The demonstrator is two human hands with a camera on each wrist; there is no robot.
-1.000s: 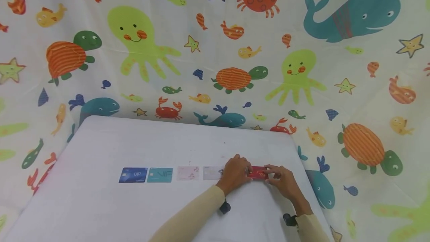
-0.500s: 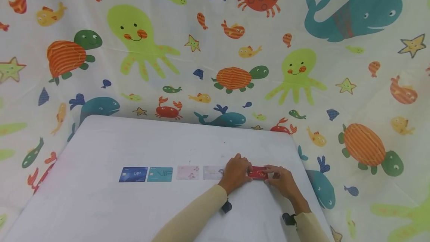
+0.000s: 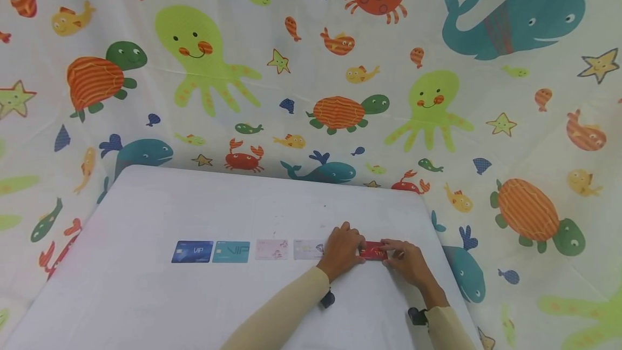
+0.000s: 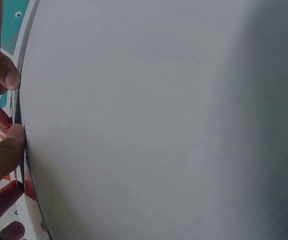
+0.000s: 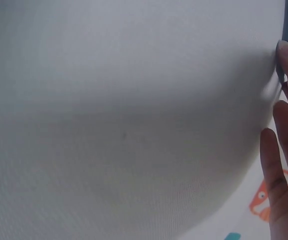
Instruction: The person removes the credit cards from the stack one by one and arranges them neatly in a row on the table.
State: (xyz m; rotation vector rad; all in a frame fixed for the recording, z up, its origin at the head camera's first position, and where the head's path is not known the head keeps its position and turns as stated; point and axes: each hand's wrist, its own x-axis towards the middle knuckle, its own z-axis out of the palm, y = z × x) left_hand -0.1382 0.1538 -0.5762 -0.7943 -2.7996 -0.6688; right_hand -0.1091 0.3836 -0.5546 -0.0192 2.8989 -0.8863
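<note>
In the head view a red VIP card point(image 3: 373, 251) lies flat near the right side of the white table, between my two hands. My left hand point(image 3: 342, 253) pinches its left end between thumb and fingers. The right hand point(image 3: 410, 262) pinches the right end, thumb at the near edge and index finger at the far edge. Beside my left hand, a pale lilac-grey card point(image 3: 306, 249) is partly covered by it. Fingertips point(image 4: 15, 132) crowd the left border of the left wrist view, close to the tabletop. Fingers point(image 5: 286, 130) of the right hand show at the right wrist view's edge.
Left of the hands, a pink card point(image 3: 272, 249), a teal VIP card point(image 3: 231, 251) and a blue VIP card point(image 3: 192, 251) continue the row on the white table point(image 3: 146, 307). A drape point(image 3: 272, 101) printed with sea animals hangs behind the table and along its sides.
The red card stays in place with both hands on it. My left forearm has shifted very slightly to the right; the other cards stay put.
</note>
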